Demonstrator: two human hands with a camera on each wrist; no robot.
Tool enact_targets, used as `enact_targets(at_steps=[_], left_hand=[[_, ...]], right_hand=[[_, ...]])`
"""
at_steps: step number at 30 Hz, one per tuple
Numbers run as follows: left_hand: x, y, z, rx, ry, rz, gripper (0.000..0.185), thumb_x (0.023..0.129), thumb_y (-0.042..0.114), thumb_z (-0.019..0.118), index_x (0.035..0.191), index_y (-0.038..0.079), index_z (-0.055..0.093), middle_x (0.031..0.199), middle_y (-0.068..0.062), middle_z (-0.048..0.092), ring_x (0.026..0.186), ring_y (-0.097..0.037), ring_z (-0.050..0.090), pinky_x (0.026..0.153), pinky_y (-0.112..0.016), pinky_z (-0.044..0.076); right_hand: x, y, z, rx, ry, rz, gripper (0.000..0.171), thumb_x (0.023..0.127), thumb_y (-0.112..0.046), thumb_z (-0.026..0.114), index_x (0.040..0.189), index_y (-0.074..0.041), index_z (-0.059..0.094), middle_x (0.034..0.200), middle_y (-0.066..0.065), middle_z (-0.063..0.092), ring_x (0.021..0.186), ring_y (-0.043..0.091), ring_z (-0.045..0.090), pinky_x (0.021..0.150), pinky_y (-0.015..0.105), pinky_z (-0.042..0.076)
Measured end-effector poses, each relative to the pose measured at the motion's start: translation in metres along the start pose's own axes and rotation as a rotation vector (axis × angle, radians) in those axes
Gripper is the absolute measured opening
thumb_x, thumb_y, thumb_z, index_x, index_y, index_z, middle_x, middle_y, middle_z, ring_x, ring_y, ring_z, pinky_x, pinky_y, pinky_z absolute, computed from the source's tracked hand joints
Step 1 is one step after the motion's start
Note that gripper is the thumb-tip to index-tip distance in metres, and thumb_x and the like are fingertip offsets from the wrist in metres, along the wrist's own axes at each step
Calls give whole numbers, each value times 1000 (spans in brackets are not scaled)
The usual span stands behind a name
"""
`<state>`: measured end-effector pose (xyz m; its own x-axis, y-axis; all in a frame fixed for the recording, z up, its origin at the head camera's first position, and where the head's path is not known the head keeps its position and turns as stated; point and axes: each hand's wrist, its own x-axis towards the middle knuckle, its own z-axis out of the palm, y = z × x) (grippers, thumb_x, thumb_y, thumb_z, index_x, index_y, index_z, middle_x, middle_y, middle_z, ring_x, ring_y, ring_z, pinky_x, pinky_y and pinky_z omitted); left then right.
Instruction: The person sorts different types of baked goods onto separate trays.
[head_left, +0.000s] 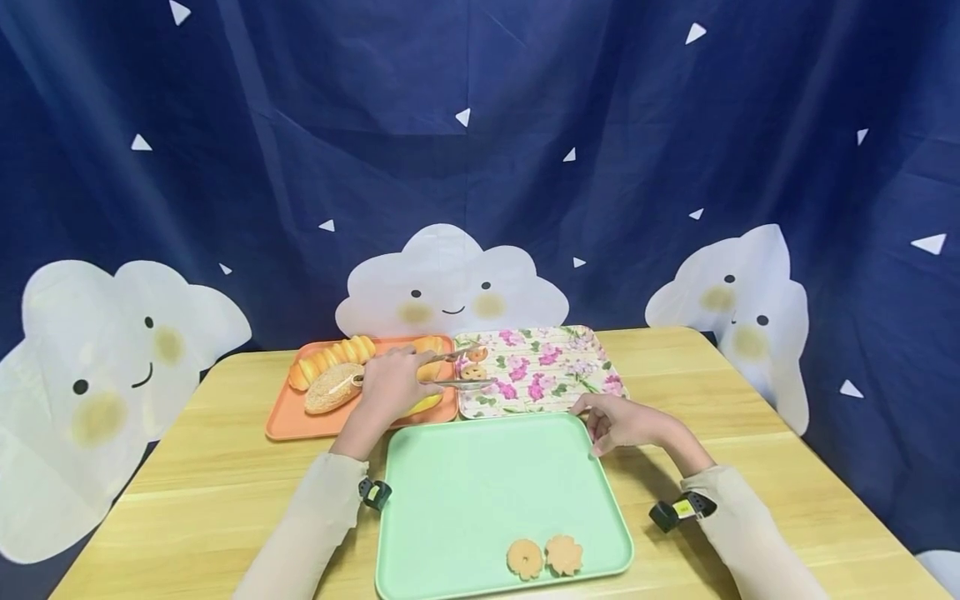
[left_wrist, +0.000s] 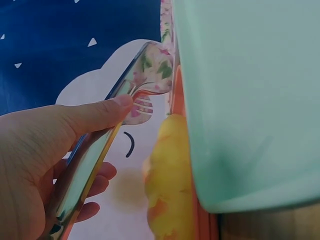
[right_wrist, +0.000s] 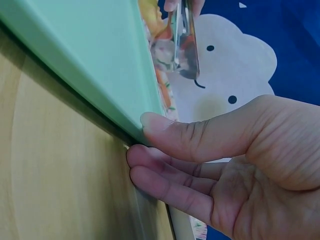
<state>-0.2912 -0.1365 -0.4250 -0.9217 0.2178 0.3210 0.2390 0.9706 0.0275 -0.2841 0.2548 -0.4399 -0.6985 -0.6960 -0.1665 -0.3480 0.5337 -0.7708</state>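
Head view: left hand (head_left: 390,385) squeezes metal tongs (head_left: 457,371) toward a cookie (head_left: 472,372); right hand (head_left: 622,421) pinches the green tray (head_left: 480,483) corner, keeping it still.

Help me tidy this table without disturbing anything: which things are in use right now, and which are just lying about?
In use:
left hand holding metal tongs
cookies on the floral tray
right hand gripping the green tray
two cookies on it

Lying about:
bread on the orange tray
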Motion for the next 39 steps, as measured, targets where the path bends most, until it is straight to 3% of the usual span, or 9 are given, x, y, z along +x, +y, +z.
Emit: enact_targets(at_steps=[2, 9, 16, 21, 25, 29, 35, 39], left_hand=[[0, -1, -3, -9, -4, -2, 66, 78, 60, 81, 134, 27, 68, 105, -5, 70, 69, -24, 58, 51, -35, 38], [-3, -6, -23, -50, 52, 49, 66, 74, 62, 83, 130, 29, 71, 72, -3, 62, 53, -19, 46, 46, -32, 29], [-18, -15, -64, -192, -3, 74, 68, 72, 60, 85, 133, 36, 68, 73, 4, 64, 60, -16, 48, 53, -32, 33], [-35, -16, -76, -238, -40, 192, 65, 70, 63, 85, 128, 36, 72, 86, 10, 67, 65, -8, 49, 52, -28, 34], [-44, -10, -77, -324, -116, 335, 60, 69, 63, 85, 123, 42, 73, 77, 15, 54, 67, -3, 47, 54, -24, 36], [-50, 3, -76, -393, -229, 445, 58, 69, 61, 86, 122, 41, 73, 77, 19, 54, 69, 0, 51, 58, -21, 39], [-56, 27, -73, -401, -369, 529, 54, 68, 51, 90, 118, 38, 76, 82, 23, 57, 71, 2, 53, 58, -21, 39], [-59, 36, -70, -384, -422, 569, 53, 68, 47, 92, 117, 38, 77, 80, 21, 55, 69, 4, 49, 55, -20, 37]], right_hand=[[0, 0, 0, -12, 2, -1, 57, 80, 5, 80, 128, 12, 49, 90, 17, 63, 77, 17, 61, 67, 25, 53], [0, -1, -1, -24, 0, 4, 57, 81, 4, 80, 128, 12, 49, 90, 17, 64, 77, 17, 62, 67, 26, 54], [1, -4, -2, -33, -5, 14, 57, 81, 5, 79, 128, 13, 49, 90, 18, 65, 77, 16, 62, 67, 25, 54], [1, -3, -2, -26, -9, 16, 57, 81, 5, 79, 129, 13, 49, 90, 17, 64, 77, 17, 62, 68, 26, 54], [1, -1, -2, -20, -7, 9, 57, 81, 7, 78, 129, 13, 49, 91, 18, 64, 78, 18, 62, 68, 26, 54], [1, -1, -2, -22, -8, 7, 57, 81, 7, 77, 130, 13, 48, 91, 19, 64, 77, 18, 61, 66, 25, 53], [2, -2, -2, -31, -10, 15, 57, 81, 7, 77, 130, 13, 48, 91, 18, 64, 77, 17, 61, 67, 25, 54], [1, -3, -2, -27, -12, 10, 58, 81, 7, 78, 131, 13, 48, 91, 19, 63, 78, 17, 61, 68, 26, 54]])
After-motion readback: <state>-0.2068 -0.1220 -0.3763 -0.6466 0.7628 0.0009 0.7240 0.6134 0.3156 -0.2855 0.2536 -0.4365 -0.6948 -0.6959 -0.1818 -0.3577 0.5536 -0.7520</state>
